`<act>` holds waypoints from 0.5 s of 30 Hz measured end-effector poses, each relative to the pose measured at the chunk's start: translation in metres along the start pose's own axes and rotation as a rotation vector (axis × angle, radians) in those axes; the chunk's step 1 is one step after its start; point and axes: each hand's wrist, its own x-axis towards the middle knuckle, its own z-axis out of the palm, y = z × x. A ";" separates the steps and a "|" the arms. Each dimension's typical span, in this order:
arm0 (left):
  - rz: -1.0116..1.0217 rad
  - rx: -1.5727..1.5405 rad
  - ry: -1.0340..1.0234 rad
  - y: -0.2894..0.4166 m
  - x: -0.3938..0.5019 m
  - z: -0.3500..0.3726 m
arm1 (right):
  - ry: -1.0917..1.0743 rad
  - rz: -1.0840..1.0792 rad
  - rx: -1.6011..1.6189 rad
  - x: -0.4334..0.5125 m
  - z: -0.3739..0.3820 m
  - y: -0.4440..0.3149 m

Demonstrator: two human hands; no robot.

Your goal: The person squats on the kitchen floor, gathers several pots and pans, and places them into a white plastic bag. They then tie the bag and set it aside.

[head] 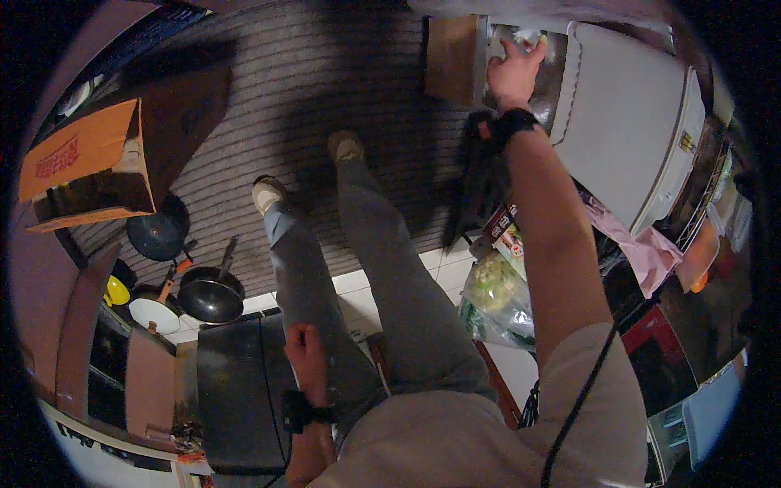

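My right hand (pixel 514 72) reaches out at the upper right with its fingers spread. It is over shiny clear plastic (pixel 542 113), between a cardboard box (pixel 454 58) and a white scalloped-edged surface (pixel 622 116). Close to its fingertips are small pale items too blurred to name; I see nothing held in the hand. Beside my thigh, my left hand (pixel 305 349) hangs low with its fingers curled in, and no object shows in it. Both wrists wear black straps.
An open orange carton (pixel 91 165) stands at the left near several pans, including a black wok (pixel 210 296). A bagged cauliflower (pixel 491 283) lies below my right forearm. Pink cloth (pixel 650 256) hangs from the white unit. A ribbed grey mat (pixel 287 73) covers the floor.
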 end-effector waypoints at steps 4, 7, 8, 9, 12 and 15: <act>-0.003 -0.034 -0.001 -0.002 -0.001 0.004 | -0.073 0.029 -0.021 0.021 0.008 0.015; 0.045 -0.053 -0.003 -0.006 -0.001 0.010 | 0.051 -0.054 0.074 0.008 0.010 0.027; 0.041 -0.040 -0.011 -0.007 -0.002 0.012 | 0.108 -0.094 0.127 -0.002 0.009 0.031; 0.038 -0.026 -0.018 -0.008 -0.002 0.014 | 0.119 -0.102 0.227 -0.013 0.007 0.035; 0.022 -0.009 -0.053 -0.010 -0.004 0.016 | 0.153 -0.068 0.500 -0.034 -0.005 0.041; 0.006 -0.008 -0.054 -0.008 -0.005 0.015 | 0.178 -0.165 0.600 -0.044 -0.023 0.033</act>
